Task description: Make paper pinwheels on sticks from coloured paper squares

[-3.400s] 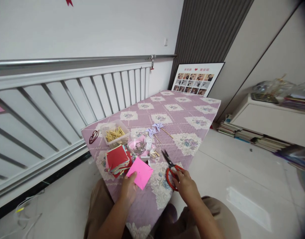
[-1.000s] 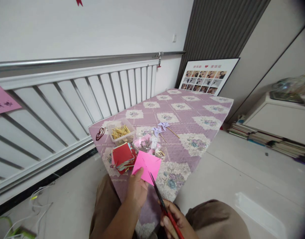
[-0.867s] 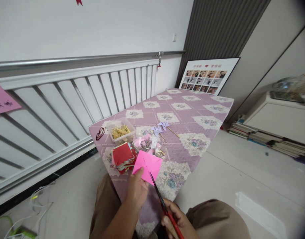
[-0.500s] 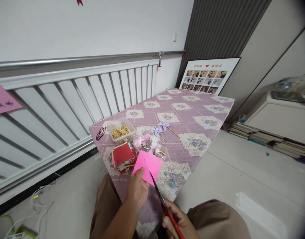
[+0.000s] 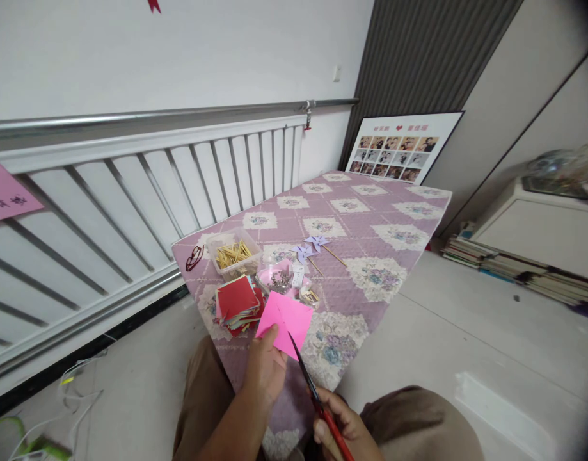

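Observation:
My left hand pinches the near corner of a creased pink paper square, holding it just above the quilted purple mattress. My right hand grips red-handled scissors; their dark blades point up-left and the tip meets the paper's lower edge. A stack of red paper squares lies just left of the pink sheet.
A clear tub of wooden sticks, a small dish of pins, two lilac paper pinwheels and glasses lie on the mattress. White railing runs along the left. A photo board, books and a cabinet stand at right.
My right hand has lifted the scissors off the mattress and brought the blades to the pink paper, which my left hand raised. Over the last second almost nothing moves.

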`<state>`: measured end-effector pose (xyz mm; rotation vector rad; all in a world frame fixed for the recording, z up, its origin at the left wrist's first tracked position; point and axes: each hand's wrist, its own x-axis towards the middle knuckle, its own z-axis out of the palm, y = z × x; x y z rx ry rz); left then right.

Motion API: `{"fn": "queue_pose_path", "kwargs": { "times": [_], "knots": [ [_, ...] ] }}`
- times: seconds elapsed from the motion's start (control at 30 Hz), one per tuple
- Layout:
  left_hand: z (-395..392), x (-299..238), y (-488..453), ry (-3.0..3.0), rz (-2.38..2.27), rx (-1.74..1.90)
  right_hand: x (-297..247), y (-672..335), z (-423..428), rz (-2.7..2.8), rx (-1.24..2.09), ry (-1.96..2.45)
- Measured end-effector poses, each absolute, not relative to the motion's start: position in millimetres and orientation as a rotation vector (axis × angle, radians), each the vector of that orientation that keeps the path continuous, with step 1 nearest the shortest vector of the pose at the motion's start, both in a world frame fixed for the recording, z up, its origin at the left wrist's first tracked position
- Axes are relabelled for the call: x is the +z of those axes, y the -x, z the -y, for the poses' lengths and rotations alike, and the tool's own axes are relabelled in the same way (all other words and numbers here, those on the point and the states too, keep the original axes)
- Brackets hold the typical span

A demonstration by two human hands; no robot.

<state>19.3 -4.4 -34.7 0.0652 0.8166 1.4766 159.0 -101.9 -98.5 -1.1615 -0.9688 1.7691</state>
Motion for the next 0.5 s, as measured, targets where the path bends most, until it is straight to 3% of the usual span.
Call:
{"fn": "queue_pose_path", "kwargs": {
  "times": [0.5],
  "knots": [
    [5.6, -30.8, -20.6, -0.084, -0.820, 1.478, -86.6, -157.2, 100.6, 1.030, 1.624, 1.161]
  ]
}}
